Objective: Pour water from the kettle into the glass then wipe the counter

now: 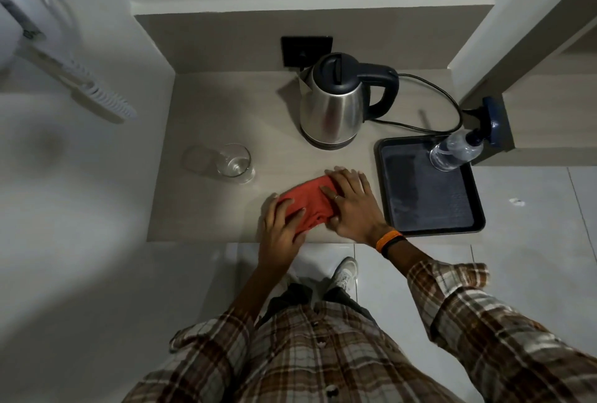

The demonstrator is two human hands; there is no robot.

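Note:
A steel kettle (332, 105) with a black lid and handle stands on its base at the back of the beige counter (210, 112). A clear glass (234, 162) stands left of centre with a little water in the bottom. A red cloth (305, 204) lies bunched near the counter's front edge. My left hand (284, 228) grips its near left end. My right hand (350, 204) presses flat on its right end, fingers spread.
A black tray (429, 209) sits at the counter's right, with a clear spray bottle (458, 150) on its far corner. The kettle's black cord (449, 102) loops behind to a wall socket (307, 50). A white wall phone (38, 31) hangs at the left.

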